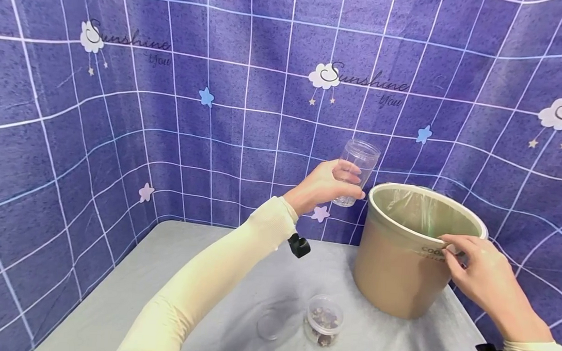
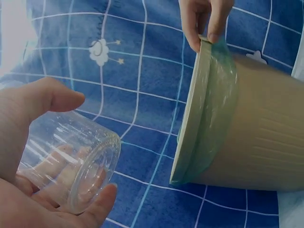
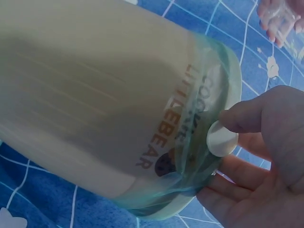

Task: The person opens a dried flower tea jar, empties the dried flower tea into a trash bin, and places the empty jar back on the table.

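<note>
My left hand [image 1: 329, 185] grips a clear plastic cup [image 1: 360, 160], thumb on one side and fingers round the other, held in the air left of the bin. The cup tilts slightly, mouth up, and looks see-through. A tan trash bin [image 1: 398, 267] stands on the table, lined with a thin greenish bag [image 2: 221, 104] folded over its rim. At the bin's near right edge, my right hand [image 1: 480, 265] pinches the rim, close to a round white tab [image 3: 222, 138]. The bottom of the bin's inside is hidden.
A small clear tub [image 1: 324, 319] with dark and pale dried bits sits on the grey table [image 1: 203, 276] in front of the bin. A clear round lid [image 1: 270, 325] lies to its left. Behind hangs a blue checked curtain [image 1: 246, 117].
</note>
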Demonstrator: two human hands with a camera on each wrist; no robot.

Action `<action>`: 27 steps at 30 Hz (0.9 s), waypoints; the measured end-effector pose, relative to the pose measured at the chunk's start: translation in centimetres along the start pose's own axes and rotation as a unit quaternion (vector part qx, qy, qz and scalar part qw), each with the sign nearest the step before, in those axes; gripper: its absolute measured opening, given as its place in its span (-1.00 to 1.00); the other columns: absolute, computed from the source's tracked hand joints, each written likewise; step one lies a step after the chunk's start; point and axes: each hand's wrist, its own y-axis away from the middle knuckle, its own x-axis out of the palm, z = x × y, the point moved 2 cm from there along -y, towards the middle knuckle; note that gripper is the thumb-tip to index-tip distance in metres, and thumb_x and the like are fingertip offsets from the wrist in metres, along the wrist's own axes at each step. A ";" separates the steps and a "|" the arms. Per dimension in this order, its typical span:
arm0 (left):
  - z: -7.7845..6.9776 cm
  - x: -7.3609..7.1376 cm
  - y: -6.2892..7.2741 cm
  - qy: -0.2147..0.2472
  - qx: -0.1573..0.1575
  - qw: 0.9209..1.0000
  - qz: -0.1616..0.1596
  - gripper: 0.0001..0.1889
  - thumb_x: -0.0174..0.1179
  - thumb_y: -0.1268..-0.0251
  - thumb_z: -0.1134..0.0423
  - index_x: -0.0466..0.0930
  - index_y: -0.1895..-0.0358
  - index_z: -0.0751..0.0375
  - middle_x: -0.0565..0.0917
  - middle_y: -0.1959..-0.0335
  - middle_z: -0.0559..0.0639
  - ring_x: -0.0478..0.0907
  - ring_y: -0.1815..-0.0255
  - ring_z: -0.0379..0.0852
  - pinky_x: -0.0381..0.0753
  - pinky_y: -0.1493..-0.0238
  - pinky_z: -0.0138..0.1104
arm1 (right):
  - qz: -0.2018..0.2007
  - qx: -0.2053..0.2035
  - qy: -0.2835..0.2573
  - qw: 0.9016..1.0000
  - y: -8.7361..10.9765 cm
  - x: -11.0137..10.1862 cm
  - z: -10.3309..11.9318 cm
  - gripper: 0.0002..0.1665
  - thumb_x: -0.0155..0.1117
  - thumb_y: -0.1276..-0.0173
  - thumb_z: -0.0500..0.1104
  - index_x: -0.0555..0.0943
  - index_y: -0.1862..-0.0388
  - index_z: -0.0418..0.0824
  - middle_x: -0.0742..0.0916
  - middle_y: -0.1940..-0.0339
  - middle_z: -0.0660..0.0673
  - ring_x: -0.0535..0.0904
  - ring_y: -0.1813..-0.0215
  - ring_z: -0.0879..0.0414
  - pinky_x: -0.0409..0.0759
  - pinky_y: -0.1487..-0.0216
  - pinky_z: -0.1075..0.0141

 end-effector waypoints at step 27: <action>5.1 -6.4 11.4 0.025 -0.008 0.997 -0.073 -0.42 0.53 -0.06 0.27 0.58 -0.22 0.09 0.72 -0.15 0.05 0.64 -0.24 0.01 0.65 -0.17 -0.12 | -0.058 0.035 -0.073 0.995 -1.3 1.9 7.4 -0.52 0.38 -0.11 -0.34 0.73 -0.07 -0.21 0.76 0.04 -0.26 0.51 0.13 -0.06 0.33 0.10 0.17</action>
